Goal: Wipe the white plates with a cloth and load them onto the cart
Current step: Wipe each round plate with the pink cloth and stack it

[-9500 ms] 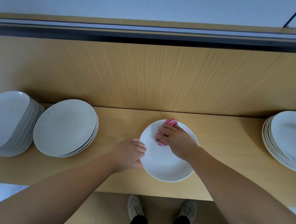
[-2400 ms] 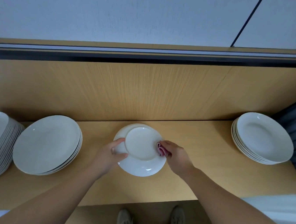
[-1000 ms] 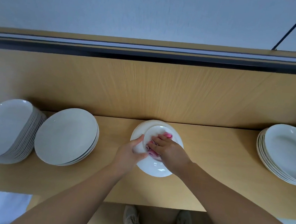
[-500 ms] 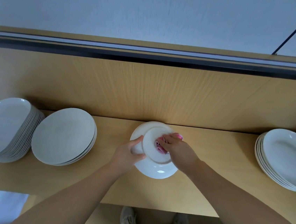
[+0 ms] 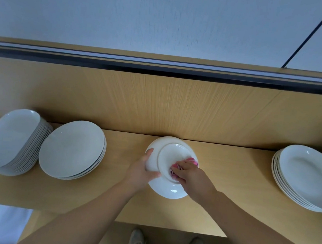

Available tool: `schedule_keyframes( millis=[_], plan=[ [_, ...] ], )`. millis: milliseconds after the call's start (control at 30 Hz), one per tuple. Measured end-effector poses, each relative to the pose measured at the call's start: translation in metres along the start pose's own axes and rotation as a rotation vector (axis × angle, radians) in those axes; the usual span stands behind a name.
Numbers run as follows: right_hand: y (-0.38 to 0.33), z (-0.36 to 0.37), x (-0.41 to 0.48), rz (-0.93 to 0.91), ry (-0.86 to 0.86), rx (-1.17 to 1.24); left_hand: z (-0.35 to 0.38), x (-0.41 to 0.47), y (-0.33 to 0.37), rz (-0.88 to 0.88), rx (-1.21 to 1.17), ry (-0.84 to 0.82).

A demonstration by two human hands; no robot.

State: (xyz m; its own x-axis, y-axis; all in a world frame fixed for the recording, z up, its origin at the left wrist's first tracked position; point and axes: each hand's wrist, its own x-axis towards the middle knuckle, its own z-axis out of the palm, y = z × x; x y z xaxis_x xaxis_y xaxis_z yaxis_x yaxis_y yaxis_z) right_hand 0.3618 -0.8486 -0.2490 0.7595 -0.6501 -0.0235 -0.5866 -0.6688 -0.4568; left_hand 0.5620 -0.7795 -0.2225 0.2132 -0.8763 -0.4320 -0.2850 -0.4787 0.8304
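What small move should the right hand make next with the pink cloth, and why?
Probably sweep the pink cloth leftward across the base of the upturned plate. The right hand holds it at the base's right edge, the left hand grips the left rim, and most of the base lies bare.

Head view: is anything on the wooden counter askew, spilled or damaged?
Only the far-left plate stack looks off: it seems to lean left at the end of the counter, though the wide lens may exaggerate. The wiped plate is simply upside down. No spills or chips show.
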Motion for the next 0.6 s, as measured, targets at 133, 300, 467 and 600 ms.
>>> schedule_keyframes(
  millis=[133, 300, 467, 600],
  plan=[
    [0.006, -0.014, -0.006, 0.006, -0.08, 0.078, -0.002, -0.009, 0.013, -0.03, -0.13, 0.011],
    [0.009, -0.038, -0.007, -0.052, -0.043, 0.118, -0.002, -0.024, 0.035, -0.018, -0.303, -0.002],
    [0.014, -0.067, -0.009, -0.15, 0.029, 0.146, 0.015, -0.04, 0.064, -0.04, -0.351, 0.113],
    [0.022, -0.091, -0.014, -0.259, 0.147, 0.175, 0.017, -0.052, 0.083, 0.004, -0.159, 0.24]
  ],
)
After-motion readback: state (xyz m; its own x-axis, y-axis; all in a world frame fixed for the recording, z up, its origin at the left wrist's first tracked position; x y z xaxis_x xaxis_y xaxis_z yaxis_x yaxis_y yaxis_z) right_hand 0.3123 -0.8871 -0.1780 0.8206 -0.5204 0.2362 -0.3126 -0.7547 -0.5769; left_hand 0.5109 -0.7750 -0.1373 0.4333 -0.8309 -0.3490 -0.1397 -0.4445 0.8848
